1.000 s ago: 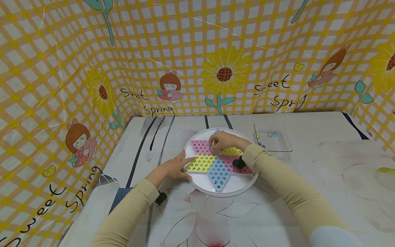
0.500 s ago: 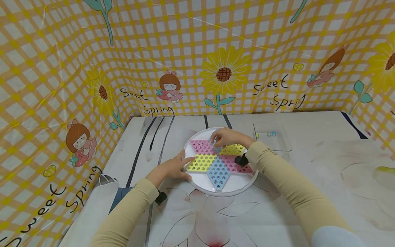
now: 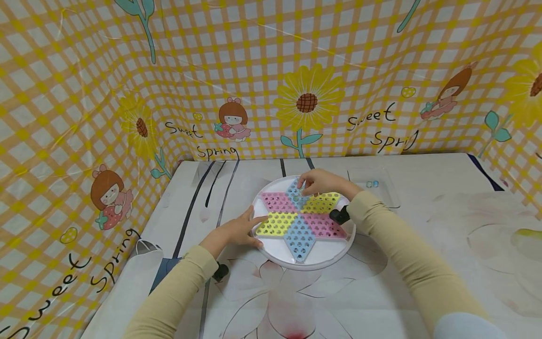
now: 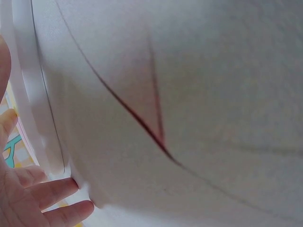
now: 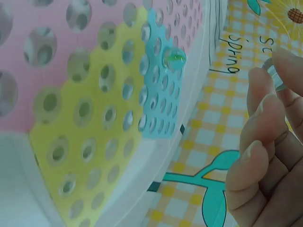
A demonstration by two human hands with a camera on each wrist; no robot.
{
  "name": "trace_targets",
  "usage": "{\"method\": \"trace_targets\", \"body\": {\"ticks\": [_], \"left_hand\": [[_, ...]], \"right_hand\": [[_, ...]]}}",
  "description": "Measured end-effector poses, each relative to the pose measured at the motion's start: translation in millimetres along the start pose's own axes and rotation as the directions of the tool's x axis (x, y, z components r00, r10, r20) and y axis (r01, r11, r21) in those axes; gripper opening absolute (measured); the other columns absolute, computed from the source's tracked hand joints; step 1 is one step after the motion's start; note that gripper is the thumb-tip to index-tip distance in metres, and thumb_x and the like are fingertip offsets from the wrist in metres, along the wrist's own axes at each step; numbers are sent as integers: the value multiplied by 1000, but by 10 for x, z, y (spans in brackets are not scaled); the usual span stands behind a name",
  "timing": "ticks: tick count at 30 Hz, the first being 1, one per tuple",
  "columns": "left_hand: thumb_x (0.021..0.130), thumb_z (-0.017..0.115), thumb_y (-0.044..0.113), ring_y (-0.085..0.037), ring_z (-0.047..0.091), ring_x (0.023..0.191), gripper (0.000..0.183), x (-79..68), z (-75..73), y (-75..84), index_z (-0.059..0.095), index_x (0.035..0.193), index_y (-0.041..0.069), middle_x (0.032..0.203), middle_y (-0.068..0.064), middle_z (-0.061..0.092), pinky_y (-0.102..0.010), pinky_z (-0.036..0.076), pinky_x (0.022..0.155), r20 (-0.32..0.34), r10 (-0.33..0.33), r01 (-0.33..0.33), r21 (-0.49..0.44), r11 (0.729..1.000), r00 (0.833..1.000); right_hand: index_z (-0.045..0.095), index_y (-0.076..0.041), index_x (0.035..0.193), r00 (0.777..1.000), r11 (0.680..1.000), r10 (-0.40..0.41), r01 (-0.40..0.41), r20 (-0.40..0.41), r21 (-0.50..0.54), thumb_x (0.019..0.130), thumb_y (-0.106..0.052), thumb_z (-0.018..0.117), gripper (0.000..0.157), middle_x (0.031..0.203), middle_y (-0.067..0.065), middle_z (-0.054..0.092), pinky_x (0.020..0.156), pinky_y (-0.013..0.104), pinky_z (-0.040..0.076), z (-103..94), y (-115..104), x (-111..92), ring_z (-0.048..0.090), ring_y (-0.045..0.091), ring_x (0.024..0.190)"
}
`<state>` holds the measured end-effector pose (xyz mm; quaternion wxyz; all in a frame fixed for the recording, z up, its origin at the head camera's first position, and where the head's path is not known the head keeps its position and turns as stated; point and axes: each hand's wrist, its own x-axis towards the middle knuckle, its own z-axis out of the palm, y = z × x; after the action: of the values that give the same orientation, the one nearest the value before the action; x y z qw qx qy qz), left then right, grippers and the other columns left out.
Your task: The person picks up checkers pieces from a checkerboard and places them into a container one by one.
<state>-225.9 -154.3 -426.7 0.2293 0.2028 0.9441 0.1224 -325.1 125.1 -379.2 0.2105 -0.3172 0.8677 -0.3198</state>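
A round white Chinese checkers board with pink, yellow and blue holed sections lies on the table. My left hand rests at the board's left rim with its fingers spread, as the left wrist view also shows. Over the far blue section is my right hand, which pinches a clear glass marble between thumb and index finger. Another clear marble, with a green swirl inside, sits in a hole of the blue section. In the head view, my right fingers partly cover that section.
Behind the board to the right, a clear plastic box holds a few marbles, partly hidden by my right forearm. A checked cloth hangs behind the table. A white-and-blue object is at the table's left.
My right hand has moved up and to the right from the inner part of the far blue section, uncovering a marble there. My left hand stays at the rim.
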Motion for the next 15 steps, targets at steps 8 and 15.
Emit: {"method": "trace_targets", "body": {"ticks": [8, 15], "left_hand": [[76, 67, 48, -44, 37, 125, 78, 3, 3, 1, 29, 143, 32, 152, -22, 1, -52, 38, 97, -2, -1, 1, -6, 1000, 1000], [76, 67, 48, -42, 40, 123, 79, 4, 3, -2, 29, 143, 33, 152, -22, 0, -51, 39, 96, 1, -4, 4, -9, 1000, 1000]], "right_hand": [[58, 2, 103, 999, 999, 31, -31, -15, 12, 86, -12, 60, 22, 81, 18, 61, 59, 41, 47, -102, 83, -104, 56, 32, 63], [57, -2, 102, 997, 996, 77, -77, -22, 33, 87, -13, 60, 18, 82, 18, 60, 58, 36, 45, -199, 121, -197, 54, 28, 63]]}}
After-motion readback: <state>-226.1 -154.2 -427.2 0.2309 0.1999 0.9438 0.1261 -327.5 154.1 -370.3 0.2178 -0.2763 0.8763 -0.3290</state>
